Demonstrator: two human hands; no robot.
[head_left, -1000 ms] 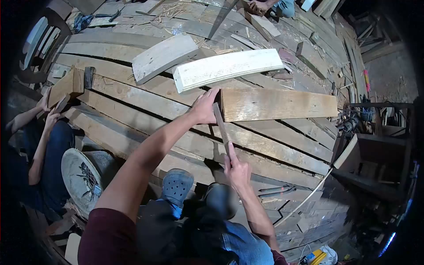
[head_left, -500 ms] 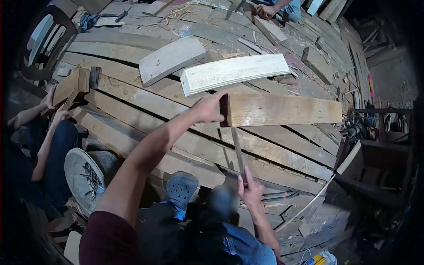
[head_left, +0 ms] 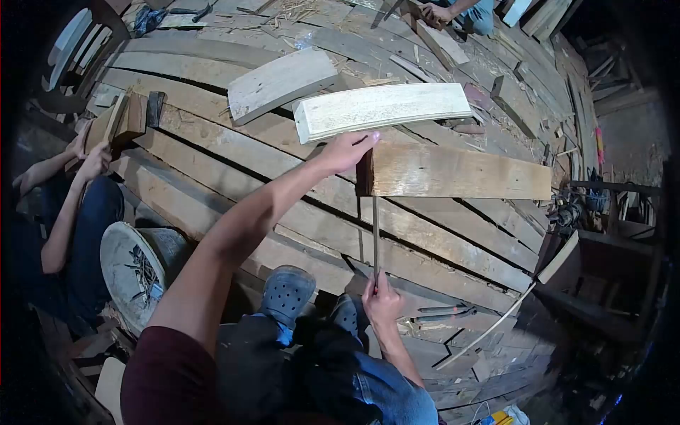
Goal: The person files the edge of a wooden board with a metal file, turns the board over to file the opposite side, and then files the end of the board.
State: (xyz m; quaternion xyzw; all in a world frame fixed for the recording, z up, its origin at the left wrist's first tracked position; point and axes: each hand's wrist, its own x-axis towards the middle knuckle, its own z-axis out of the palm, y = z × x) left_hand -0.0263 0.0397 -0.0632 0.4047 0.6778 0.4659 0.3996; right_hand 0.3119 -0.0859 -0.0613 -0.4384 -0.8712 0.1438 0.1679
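Observation:
A long wooden block (head_left: pixel 460 171) lies across the boards, its smooth light face toward me and its left end dark. My left hand (head_left: pixel 348 151) grips the upper left corner of this block. Below the block, my right hand (head_left: pixel 382 301) is closed around the lower end of a thin flat strip (head_left: pixel 375 237). The strip stands nearly straight up in view, and its top end meets the block's lower edge near the left corner. Just behind the block is a pale curved piece (head_left: pixel 382 110), with a grey-white plank piece (head_left: pixel 282 83) to its left.
A co-worker's hands (head_left: pixel 93 161) hold a strip against a wooden block at the left. Another person's hand (head_left: pixel 437 13) is at the top. A bucket (head_left: pixel 131 273) of scraps stands lower left. Pliers-like tools (head_left: pixel 445 312) lie right of my right hand.
My right hand has moved left and slightly down, and the strip has turned from slanted to nearly upright. My left hand has shifted onto the block's upper corner. The view has shifted slightly.

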